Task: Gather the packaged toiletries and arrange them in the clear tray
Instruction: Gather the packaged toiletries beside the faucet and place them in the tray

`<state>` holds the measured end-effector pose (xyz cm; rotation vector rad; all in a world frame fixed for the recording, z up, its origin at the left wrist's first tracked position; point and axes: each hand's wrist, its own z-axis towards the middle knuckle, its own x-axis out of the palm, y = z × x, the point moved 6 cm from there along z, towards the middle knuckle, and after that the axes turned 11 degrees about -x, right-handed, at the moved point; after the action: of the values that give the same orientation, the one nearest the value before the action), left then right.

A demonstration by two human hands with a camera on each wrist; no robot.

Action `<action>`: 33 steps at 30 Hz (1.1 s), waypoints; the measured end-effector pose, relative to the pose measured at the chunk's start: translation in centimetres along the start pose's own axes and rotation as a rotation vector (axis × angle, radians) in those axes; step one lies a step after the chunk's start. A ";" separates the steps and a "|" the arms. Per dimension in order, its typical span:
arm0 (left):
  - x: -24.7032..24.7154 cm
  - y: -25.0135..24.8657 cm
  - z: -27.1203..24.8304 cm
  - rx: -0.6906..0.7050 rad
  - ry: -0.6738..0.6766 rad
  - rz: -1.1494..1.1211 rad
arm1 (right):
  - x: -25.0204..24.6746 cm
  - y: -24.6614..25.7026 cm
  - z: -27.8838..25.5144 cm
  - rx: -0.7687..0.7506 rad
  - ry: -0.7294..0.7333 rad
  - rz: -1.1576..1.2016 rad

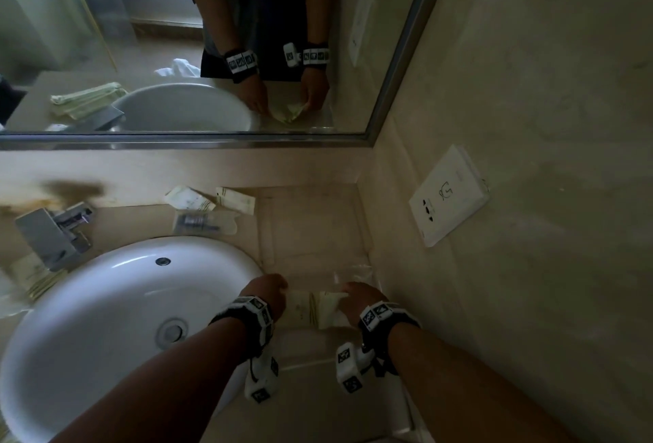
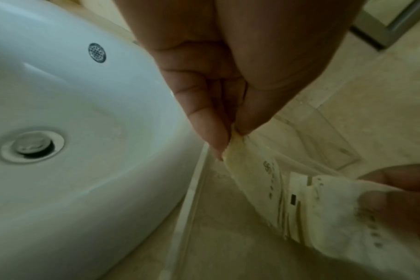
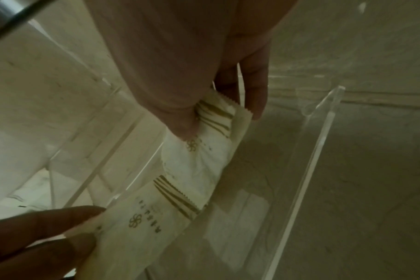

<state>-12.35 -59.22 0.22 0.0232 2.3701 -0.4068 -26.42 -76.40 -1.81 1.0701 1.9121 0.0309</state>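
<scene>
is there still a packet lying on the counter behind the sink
Yes, cream packets and a clear-wrapped item lie on the counter behind the sink.

I saw matt, paper-like cream sachets, crinkled where pinched, with serrated edges and printed gold stripes. The tray looked like clear hard plastic, glossy, with polished edges. The sink was smooth, glossy white ceramic, its drain shiny metal. The faucet was brushed metal. The countertop looked like mottled beige stone. The mirror frame was satin metal.
</scene>
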 end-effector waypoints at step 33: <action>1.2 -1.7 -0.7 0.204 0.055 0.098 | 1.1 -1.3 0.2 -0.004 -0.149 -0.103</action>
<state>-13.88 -60.74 0.41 0.2475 2.3609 -0.6050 -27.33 -76.56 -3.24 0.9432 1.8283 -0.1008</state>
